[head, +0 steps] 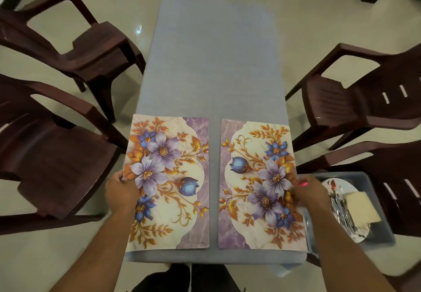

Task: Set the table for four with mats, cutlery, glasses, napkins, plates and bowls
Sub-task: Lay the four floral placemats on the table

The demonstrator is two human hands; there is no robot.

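Observation:
Two floral place mats lie side by side on the near end of the grey-blue table (211, 64). My left hand (121, 191) pinches the outer left edge of the left mat (170, 182). On the right mat (257, 184) my right hand (311, 192) holds the outer right edge, a pink nail showing. A narrow strip of tablecloth separates the mats. To the right of the table a grey bin (373, 191) holds a plate (341, 186), cutlery (341, 209) and a cream napkin (362, 207).
Dark brown plastic chairs stand around the table: two on the left (75, 41) (52, 155), two on the right (355, 96) (391, 178). The bin rests on the near right chair. The cloth-covered table stretches away beyond the mats. Cream tiled floor surrounds it.

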